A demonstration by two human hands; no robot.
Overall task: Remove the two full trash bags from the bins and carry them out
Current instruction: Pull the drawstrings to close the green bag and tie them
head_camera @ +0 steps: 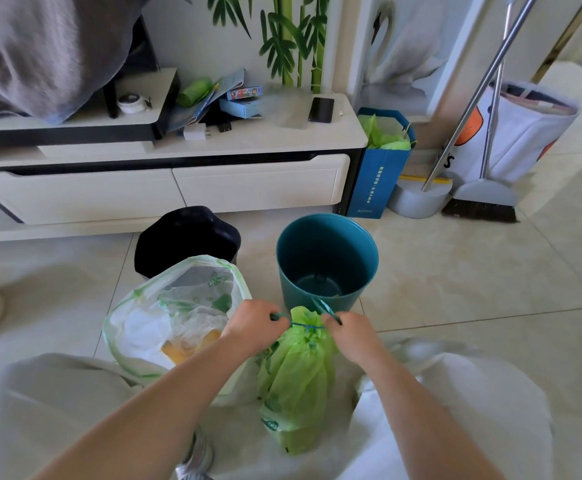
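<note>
A green trash bag (294, 379) stands on the floor between my knees, its neck gathered by a teal drawstring (306, 326). My left hand (253, 323) grips the left end of the drawstring. My right hand (350, 332) grips the right end, and the string is stretched taut between them. A white translucent trash bag (165, 313) with green trim sits open on the floor to the left, showing paper and something yellow inside. Behind them stand a teal bin (327, 258) with no bag in it and a black bin (185, 237).
A low white TV cabinet (178, 188) runs along the wall behind the bins, with a phone and boxes on top. A blue paper bag (376, 174), a dustpan, a broom (480, 202) and a white bag stand at the right. Tiled floor extends to the right.
</note>
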